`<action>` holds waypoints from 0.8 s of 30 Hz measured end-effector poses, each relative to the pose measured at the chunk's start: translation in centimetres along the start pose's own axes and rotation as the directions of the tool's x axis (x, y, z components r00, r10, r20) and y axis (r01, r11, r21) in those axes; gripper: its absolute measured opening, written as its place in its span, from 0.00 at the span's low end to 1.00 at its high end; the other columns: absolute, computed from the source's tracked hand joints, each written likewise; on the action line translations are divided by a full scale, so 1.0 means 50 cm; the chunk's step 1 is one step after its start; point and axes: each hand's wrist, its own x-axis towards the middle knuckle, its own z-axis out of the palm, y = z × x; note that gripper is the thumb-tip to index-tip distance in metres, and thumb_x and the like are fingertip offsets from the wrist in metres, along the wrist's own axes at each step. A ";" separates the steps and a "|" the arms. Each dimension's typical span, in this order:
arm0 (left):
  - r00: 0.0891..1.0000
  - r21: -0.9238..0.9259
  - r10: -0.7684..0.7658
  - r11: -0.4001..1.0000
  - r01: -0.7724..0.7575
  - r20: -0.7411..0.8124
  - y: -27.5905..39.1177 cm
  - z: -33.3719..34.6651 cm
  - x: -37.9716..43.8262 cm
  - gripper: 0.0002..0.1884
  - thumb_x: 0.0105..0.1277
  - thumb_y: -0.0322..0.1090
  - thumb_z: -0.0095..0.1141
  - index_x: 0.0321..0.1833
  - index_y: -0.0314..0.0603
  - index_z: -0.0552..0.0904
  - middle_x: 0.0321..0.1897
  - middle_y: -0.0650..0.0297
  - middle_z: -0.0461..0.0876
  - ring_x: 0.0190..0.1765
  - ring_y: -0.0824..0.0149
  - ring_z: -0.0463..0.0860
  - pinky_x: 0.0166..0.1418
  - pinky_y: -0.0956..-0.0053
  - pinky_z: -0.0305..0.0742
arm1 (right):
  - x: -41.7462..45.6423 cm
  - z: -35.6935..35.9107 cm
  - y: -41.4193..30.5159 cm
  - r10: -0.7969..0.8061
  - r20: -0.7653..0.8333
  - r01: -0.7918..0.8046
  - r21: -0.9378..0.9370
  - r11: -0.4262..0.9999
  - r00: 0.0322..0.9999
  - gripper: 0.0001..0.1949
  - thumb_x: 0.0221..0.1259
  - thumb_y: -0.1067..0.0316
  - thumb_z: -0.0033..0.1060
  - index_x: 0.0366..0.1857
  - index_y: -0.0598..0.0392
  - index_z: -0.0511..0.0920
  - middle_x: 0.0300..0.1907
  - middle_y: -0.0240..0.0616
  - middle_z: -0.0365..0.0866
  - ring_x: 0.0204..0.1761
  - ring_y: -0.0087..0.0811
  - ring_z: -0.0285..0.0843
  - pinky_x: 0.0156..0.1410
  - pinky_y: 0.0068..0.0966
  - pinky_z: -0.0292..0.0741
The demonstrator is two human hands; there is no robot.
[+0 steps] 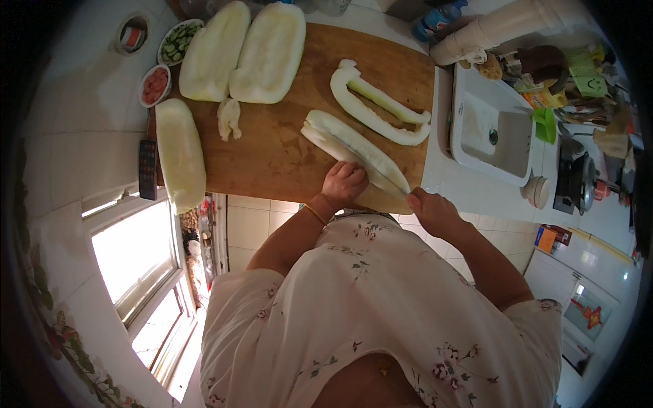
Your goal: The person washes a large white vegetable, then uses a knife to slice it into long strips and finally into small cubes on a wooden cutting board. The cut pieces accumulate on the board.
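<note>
My right hand (433,210) grips the handle of a knife (368,164), whose blade lies lengthwise along a long pale piece of gourd (331,130) on the wooden cutting board (275,153). With its fingers curled, my left hand (345,182) presses against the near side of that piece. Beyond it lies a bent strip of gourd with green skin (352,109). Two large peeled gourd halves (217,56) (270,53) rest at the board's far left, with a small scrap (229,118) just below them. Another peeled piece (181,153) lies along the left edge.
Bowls of sliced green vegetable (162,48) and pink slices (143,97) stand at the far left, above a phone (148,170). To the right are a white sink (459,137), a green cup (545,125), stacked bowls (536,192) and a bottle (437,21).
</note>
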 end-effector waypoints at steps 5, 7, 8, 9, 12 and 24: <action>1.000 0.055 0.003 0.998 -0.002 -0.016 -0.001 0.000 -0.006 0.14 0.40 0.34 0.55 0.34 0.44 0.81 0.36 0.65 0.75 0.45 0.63 0.75 0.47 0.66 0.75 | -0.022 -0.011 0.018 0.001 0.039 0.001 -0.048 0.999 0.999 0.23 0.70 0.46 0.30 0.44 0.55 0.72 0.33 0.53 0.80 0.38 0.54 0.78 0.45 0.45 0.73; 1.000 0.023 -0.018 1.000 0.018 -0.011 0.004 -0.001 -0.006 0.14 0.40 0.33 0.55 0.33 0.45 0.81 0.36 0.66 0.75 0.45 0.63 0.75 0.47 0.66 0.75 | -0.029 -0.001 0.038 0.027 0.040 -0.026 -0.030 0.999 0.999 0.22 0.70 0.46 0.30 0.45 0.53 0.72 0.33 0.52 0.80 0.38 0.54 0.78 0.45 0.45 0.73; 0.999 -0.012 -0.038 0.999 0.038 0.003 0.008 -0.001 -0.007 0.13 0.40 0.33 0.55 0.33 0.46 0.81 0.36 0.66 0.75 0.45 0.63 0.75 0.46 0.66 0.75 | -0.026 0.006 0.049 0.038 0.042 -0.037 -0.023 0.999 0.998 0.21 0.70 0.46 0.31 0.45 0.52 0.72 0.32 0.52 0.80 0.38 0.54 0.78 0.44 0.45 0.73; 0.999 -0.044 -0.050 0.998 0.051 0.019 0.006 -0.004 -0.004 0.13 0.39 0.33 0.55 0.32 0.46 0.81 0.36 0.66 0.75 0.45 0.63 0.75 0.46 0.65 0.75 | -0.010 0.019 0.058 0.026 0.025 -0.025 -0.025 0.999 0.999 0.21 0.69 0.47 0.32 0.45 0.51 0.72 0.32 0.51 0.80 0.38 0.54 0.78 0.44 0.45 0.73; 0.998 0.075 0.012 0.997 -0.008 -0.059 0.008 0.011 0.002 0.12 0.42 0.35 0.53 0.32 0.45 0.79 0.34 0.66 0.74 0.44 0.63 0.75 0.48 0.66 0.75 | 0.090 0.112 0.124 -0.038 -0.072 0.038 -0.007 0.999 0.997 0.17 0.68 0.47 0.36 0.45 0.46 0.73 0.31 0.51 0.80 0.37 0.54 0.78 0.43 0.46 0.73; 0.980 0.031 -0.125 0.992 0.122 0.151 0.024 -0.037 0.014 0.14 0.45 0.31 0.57 0.38 0.45 0.80 0.43 0.63 0.77 0.51 0.59 0.75 0.53 0.64 0.74 | 0.137 0.070 0.143 -0.141 -0.294 0.195 0.164 0.967 0.945 0.28 0.66 0.39 0.33 0.39 0.53 0.78 0.25 0.49 0.80 0.33 0.54 0.77 0.39 0.44 0.73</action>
